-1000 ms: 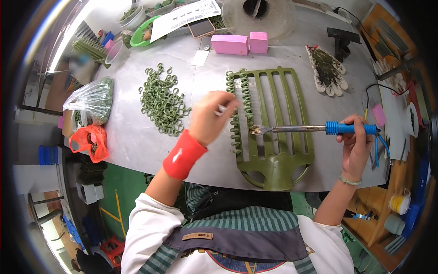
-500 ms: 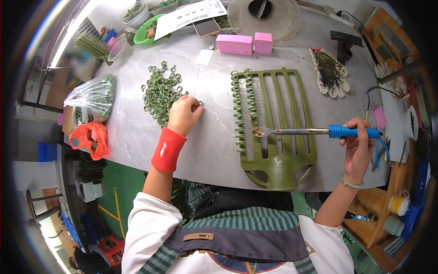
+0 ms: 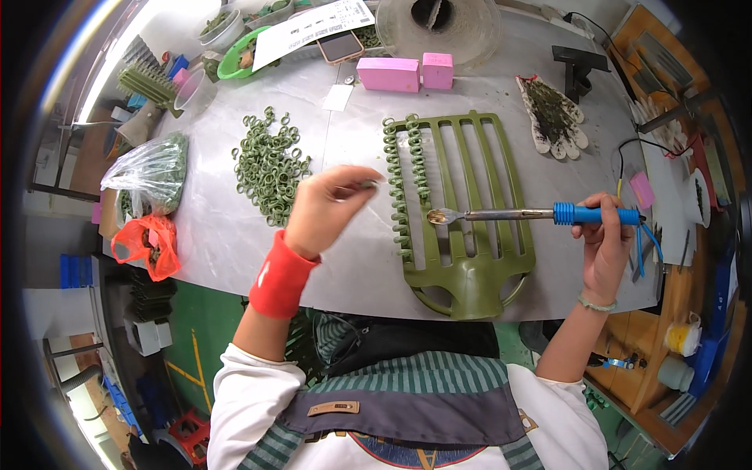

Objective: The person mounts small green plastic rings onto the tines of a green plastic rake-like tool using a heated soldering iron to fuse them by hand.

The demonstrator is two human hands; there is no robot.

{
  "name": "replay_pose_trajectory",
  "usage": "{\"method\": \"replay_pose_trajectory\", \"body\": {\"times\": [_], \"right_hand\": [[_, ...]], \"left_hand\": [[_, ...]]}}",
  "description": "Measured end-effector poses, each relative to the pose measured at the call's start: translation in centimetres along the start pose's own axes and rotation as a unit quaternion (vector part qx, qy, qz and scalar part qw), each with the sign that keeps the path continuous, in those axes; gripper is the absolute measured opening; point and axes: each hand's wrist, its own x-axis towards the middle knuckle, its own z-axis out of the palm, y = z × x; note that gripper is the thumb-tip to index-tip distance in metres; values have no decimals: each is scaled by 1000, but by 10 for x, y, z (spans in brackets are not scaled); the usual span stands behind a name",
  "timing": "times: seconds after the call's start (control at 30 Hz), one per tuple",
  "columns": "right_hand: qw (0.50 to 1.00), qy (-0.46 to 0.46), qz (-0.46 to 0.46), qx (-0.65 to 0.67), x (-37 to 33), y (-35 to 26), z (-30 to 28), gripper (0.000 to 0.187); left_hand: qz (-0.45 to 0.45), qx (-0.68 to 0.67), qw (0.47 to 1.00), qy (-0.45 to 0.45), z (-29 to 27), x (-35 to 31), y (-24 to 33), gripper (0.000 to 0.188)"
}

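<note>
My right hand (image 3: 601, 258) is wrapped round the blue handle of a soldering iron (image 3: 509, 214). Its spoon-shaped metal tip hovers over the green plastic rake-like frame (image 3: 470, 276), near the second bar from the left. My left hand (image 3: 333, 200), in a red wristband, is raised between the ring pile and the frame. Thumb and forefinger are pinched on a small green ring (image 3: 369, 184), blurred and mostly hidden. Small green rings (image 3: 270, 164) lie in a loose pile to the left. Rows of rings (image 3: 396, 192) line the frame's leftmost bar and the upper half of the second.
Pink blocks (image 3: 389, 74), a phone (image 3: 341, 47) and a large round funnel-like piece (image 3: 439, 27) stand at the back. A stained glove (image 3: 552, 121) and a black stand (image 3: 578, 70) sit far right. Bags (image 3: 153, 176) lie at the left edge; the iron's blue cable hangs right.
My left hand has lifted away from the ring pile and moved right toward the frame, ring in its fingertips. My right hand keeps the soldering iron nearly still. The whole view has shifted slightly.
</note>
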Motion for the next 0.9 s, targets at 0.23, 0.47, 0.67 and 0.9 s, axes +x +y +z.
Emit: {"method": "replay_pose_trajectory", "body": {"times": [0.23, 0.47, 0.67, 0.9], "right_hand": [[1000, 6, 15, 11, 1, 6, 3, 24], [999, -18, 28, 37, 2, 18, 12, 20], [1000, 19, 4, -2, 0, 0, 1, 20], [1000, 1, 5, 12, -2, -6, -3, 22]], "left_hand": [[192, 183, 964, 14, 49, 4, 17, 12], [248, 282, 926, 39, 65, 10, 6, 9], [245, 312, 918, 27, 63, 11, 7, 10], [63, 229, 967, 96, -10, 29, -32, 17]]}}
